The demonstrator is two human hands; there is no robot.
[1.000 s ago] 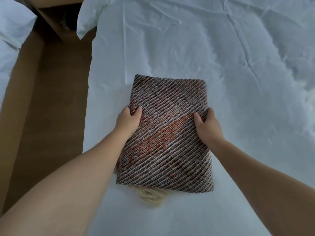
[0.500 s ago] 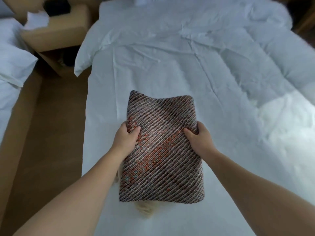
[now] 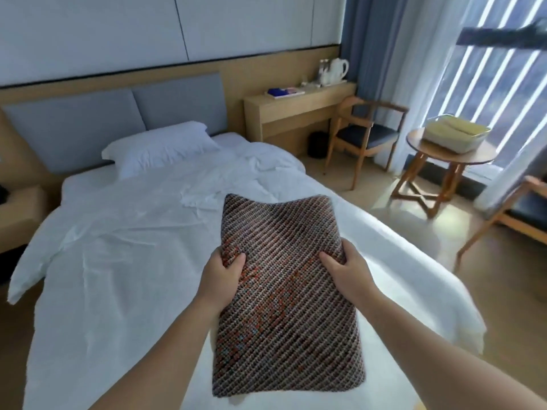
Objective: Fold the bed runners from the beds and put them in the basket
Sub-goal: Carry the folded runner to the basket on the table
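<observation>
A folded bed runner (image 3: pixel 284 306), woven in brown and grey with an orange diagonal band, is held up above the white bed (image 3: pixel 124 261). My left hand (image 3: pixel 220 276) grips its left edge with the thumb on top. On the other side my right hand (image 3: pixel 347 272) grips the right edge the same way. The far end of the runner curls upward. A pale basket (image 3: pixel 455 137) with yellowish cloth inside stands on a round wooden table (image 3: pixel 444 156) at the far right, by the window.
A white pillow (image 3: pixel 159 146) lies at the bed's head against a grey headboard. A wooden desk (image 3: pixel 299 110) with a kettle stands behind the bed. Two wooden chairs (image 3: pixel 364 134) flank the round table. Wooden floor runs along the bed's right side.
My hands have lifted the folded runner off the bed, and the view has swung up and right, bringing the room, table and basket into sight.
</observation>
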